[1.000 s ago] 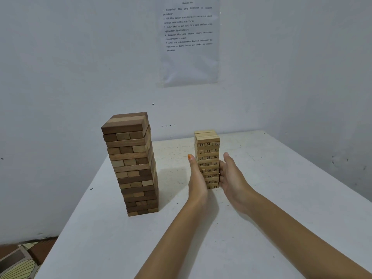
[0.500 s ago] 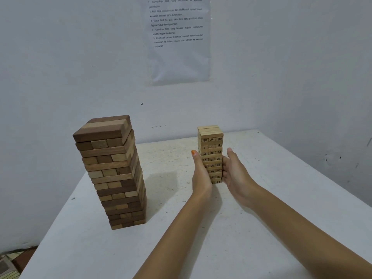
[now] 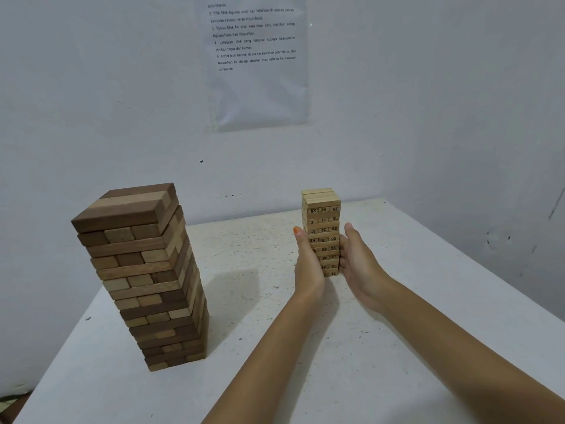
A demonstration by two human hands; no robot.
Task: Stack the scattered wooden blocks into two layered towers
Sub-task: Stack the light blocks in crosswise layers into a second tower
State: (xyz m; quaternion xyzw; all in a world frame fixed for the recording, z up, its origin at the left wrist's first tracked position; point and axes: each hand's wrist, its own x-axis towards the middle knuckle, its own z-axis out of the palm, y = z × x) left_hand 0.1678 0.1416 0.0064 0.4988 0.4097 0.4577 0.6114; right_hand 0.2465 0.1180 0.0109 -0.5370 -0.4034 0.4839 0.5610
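Left hand (image 3: 307, 264) and right hand (image 3: 360, 266) reach in from the bottom edge, where both forearms are cut off. Each hand stands flat with straight fingers, palms facing and pressed against opposite sides of a small tower of pale, numbered wooden blocks (image 3: 322, 217). Neither hand curls round it. The left thumbnail shows orange.

Nearer on the speckled white counter (image 3: 275, 377), well apart to the left, stands a larger tower of mixed dark-brown and tan wooden blocks (image 3: 143, 270). Its layers cross in threes, its top is level, and its far sides are out of view.

The pale tower stands upright further back on the counter. The left hand covers its lower left corner and part of its base. Block ends carry printed numbers, some upside down; 35, 11, 5, 3, 22, 44 and 50 can be read, while the lower ones are too small.

Behind, a clear-sleeved printed sheet (image 3: 260, 65) hangs on the pale grey wall (image 3: 91, 87), its top cropped. One line reads "Susun blok ke atas satu demi satu"; the rest is blurry.
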